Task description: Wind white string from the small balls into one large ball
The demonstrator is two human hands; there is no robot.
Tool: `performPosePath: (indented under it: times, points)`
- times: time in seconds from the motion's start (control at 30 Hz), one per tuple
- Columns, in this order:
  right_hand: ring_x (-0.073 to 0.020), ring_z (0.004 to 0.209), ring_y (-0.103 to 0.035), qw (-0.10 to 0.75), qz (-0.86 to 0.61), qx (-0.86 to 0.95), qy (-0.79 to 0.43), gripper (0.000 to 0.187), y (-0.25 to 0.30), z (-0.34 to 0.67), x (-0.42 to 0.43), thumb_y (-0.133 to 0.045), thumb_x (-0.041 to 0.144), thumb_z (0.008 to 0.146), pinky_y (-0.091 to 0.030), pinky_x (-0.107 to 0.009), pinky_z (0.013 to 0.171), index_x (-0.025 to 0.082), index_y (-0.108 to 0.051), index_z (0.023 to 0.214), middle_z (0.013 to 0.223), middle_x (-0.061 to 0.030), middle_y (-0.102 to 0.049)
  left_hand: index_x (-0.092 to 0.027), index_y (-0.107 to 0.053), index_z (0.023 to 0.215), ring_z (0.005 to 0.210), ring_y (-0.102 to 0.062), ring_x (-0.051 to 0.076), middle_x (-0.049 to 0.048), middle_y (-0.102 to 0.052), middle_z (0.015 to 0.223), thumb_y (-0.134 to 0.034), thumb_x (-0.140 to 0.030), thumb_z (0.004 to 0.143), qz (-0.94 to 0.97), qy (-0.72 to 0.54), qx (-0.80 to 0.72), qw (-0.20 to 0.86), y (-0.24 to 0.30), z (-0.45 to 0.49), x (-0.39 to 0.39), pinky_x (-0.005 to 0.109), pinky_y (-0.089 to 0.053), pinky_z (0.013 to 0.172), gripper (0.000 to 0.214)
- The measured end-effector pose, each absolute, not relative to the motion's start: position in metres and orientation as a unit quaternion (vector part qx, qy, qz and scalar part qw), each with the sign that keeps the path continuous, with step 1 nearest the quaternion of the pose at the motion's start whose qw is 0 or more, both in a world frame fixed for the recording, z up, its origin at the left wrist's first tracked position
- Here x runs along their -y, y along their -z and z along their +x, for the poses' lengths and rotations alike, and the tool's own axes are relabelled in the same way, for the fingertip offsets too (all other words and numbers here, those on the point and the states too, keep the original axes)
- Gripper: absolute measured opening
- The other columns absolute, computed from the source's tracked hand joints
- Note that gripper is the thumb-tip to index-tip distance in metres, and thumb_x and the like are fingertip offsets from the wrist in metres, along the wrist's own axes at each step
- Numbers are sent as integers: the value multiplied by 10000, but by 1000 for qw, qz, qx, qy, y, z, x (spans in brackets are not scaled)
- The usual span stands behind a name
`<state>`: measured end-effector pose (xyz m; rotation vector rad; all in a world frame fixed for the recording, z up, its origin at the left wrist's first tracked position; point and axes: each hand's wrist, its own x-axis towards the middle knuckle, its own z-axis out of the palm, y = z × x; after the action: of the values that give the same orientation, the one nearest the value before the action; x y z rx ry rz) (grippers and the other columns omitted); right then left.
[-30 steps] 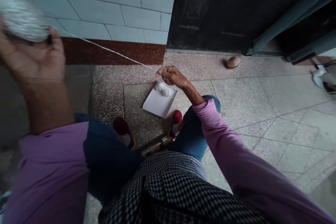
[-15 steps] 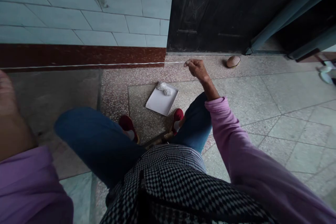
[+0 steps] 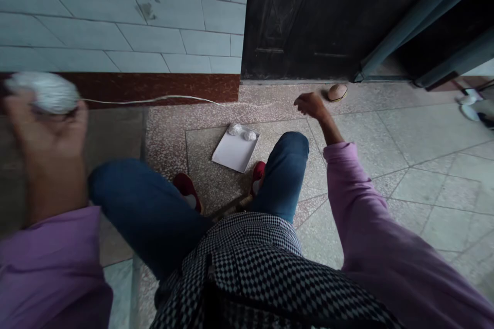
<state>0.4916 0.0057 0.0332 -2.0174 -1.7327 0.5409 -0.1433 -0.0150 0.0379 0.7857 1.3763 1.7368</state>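
A ball of white string (image 3: 44,92) rests in my left hand (image 3: 50,133) at the left, the fingers and thumb curved around it from below. From the ball a strand of string (image 3: 170,96) runs slack to the right, past the red skirting, and fades against the speckled floor. My right hand (image 3: 312,106) hovers over the floor with its fingers loosely bent and apart. No strand can be seen between these fingers. Below, between my feet, lies a shallow white tray (image 3: 233,157) holding two small white string balls (image 3: 242,132).
A tiled wall (image 3: 154,15) with a red-brown skirting (image 3: 162,85) stands in front, beside a dark door (image 3: 301,20). A round brownish object (image 3: 337,92) sits on the floor near the door. My knees (image 3: 127,180) flank the tray.
My left hand has come further into view with the string ball. The taut strand has gone slack and sags. My right hand has moved right, its pinch loosened.
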Motion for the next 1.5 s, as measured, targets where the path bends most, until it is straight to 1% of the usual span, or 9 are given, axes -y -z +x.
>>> performPosePath:
  times: [0.1,0.23,0.43,0.57,0.8,0.93,1.13,1.33,1.5]
  points:
    - [-365,1231,-922,161,-688,681,-193,157,-21,451,-27,-797,149,1117,-709,-464,1172,186,-867,982,1202,-196,-957,-291,-613,1042,1551,-765,249,-55,-919,1312,-894,-285,626,259,-727,-465,434,-33,-88,-8,427,-682,1327,502]
    - [-327,1492,-849,312,-489,730,-362,144,-3,360,-60,-821,272,1199,-646,-506,1407,200,-925,1267,1532,-158,-938,-257,-703,1060,1382,-771,354,40,-890,1179,-1134,-431,574,383,-669,-414,484,-12,-20,-29,539,-716,1178,672]
    - [-284,1164,-814,375,-361,623,-584,388,49,235,-78,-1060,495,1074,-728,-438,1147,231,-796,1180,1107,-70,-870,-275,-788,1286,1355,-800,361,32,-905,1231,-1217,-534,716,450,-554,-427,556,22,18,-43,543,-669,1125,759]
    - [-230,842,-657,355,-375,623,-587,611,57,229,-50,-934,822,1144,-627,-342,857,247,-734,1083,840,6,-677,-261,-803,1315,1292,-793,328,30,-916,1278,-1196,-478,726,450,-550,-444,546,32,19,-60,507,-656,1093,740]
    - [-261,902,-569,366,-381,695,-488,812,10,275,-30,-693,1042,1193,-550,-391,918,264,-719,963,865,-21,-611,-200,-837,1222,1113,-730,280,4,-875,1124,-1220,-446,622,514,-514,-493,477,42,42,-73,470,-586,1045,753]
    - [-299,966,-562,427,-429,669,-432,756,-7,292,-34,-685,983,1236,-531,-410,897,284,-676,949,850,-35,-540,-207,-893,1207,1071,-767,310,38,-898,1092,-1210,-496,673,534,-440,-466,551,34,54,-52,464,-622,993,685]
    - [-312,1044,-492,412,-464,643,-449,701,1,285,-46,-793,888,1227,-502,-406,890,312,-571,894,846,-45,-518,-263,-902,1114,1194,-887,409,107,-921,1132,-1148,-536,719,507,-418,-368,658,19,57,-26,508,-748,1022,540]
    - [-276,977,-538,348,-428,709,-439,771,31,271,-53,-668,969,1223,-488,-395,976,296,-559,863,872,-27,-586,-280,-824,1222,1315,-834,380,92,-909,1296,-1061,-454,734,453,-505,-355,643,23,48,-34,498,-720,1057,570]
    - [-257,930,-599,303,-380,763,-427,623,35,267,-41,-650,751,1311,-482,-379,967,269,-627,918,901,-27,-642,-239,-770,1215,1221,-763,301,41,-889,1176,-1055,-432,710,451,-536,-419,578,31,40,-49,458,-638,1073,611]
